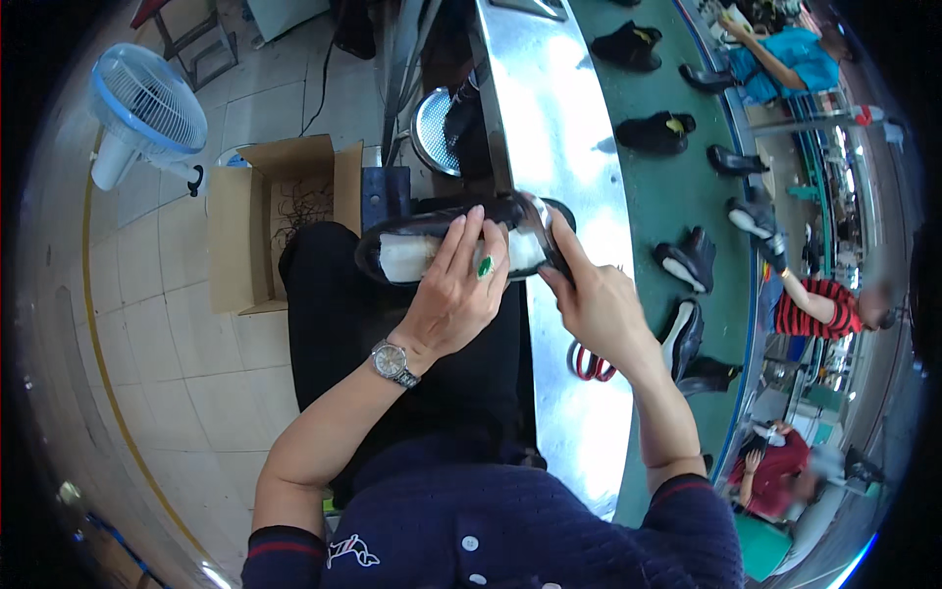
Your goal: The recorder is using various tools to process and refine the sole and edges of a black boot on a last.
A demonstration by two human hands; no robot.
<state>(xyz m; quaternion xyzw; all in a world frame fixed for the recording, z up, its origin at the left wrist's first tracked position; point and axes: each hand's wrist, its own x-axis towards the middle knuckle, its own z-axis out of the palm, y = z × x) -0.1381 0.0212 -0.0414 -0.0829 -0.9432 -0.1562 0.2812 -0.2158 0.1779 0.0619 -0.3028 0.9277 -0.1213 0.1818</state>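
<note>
An open cardboard box (232, 240) to my left holds a tangle of thin dark strips (302, 204). The black shoe (404, 257) lies crosswise before me, directly beneath my left hand (456, 299), whose fingers are clamped over it. My right hand (603, 309) meets its right end beside a shiny curved piece (535, 211); what those fingers grip, I cannot tell.
</note>
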